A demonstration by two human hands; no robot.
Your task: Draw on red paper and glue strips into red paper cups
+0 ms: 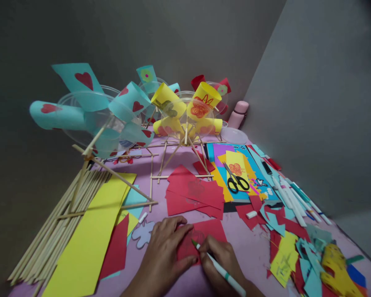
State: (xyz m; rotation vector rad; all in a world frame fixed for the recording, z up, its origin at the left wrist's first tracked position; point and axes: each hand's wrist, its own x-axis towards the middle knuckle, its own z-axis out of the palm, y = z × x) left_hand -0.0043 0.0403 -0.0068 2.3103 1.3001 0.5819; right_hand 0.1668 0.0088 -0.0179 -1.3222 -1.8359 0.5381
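Note:
A green-tipped marker is pinched in my right hand, its tip on a red paper piece that bears a faint drawn outline. My left hand lies on the left side of that paper, fingers spread, pressing it to the table. Left of it, close to the fingers, lies a grey flower-shaped cutout beside a small white cap. Just beyond both hands, several red paper pieces overlap, one with a dark drawn shape.
Stick-framed pinwheels with blue and yellow paper blades stand behind. Wooden sticks and yellow sheets lie left. Right are scissors, several markers, paper scraps and a yellow object. A pink bottle stands at the back.

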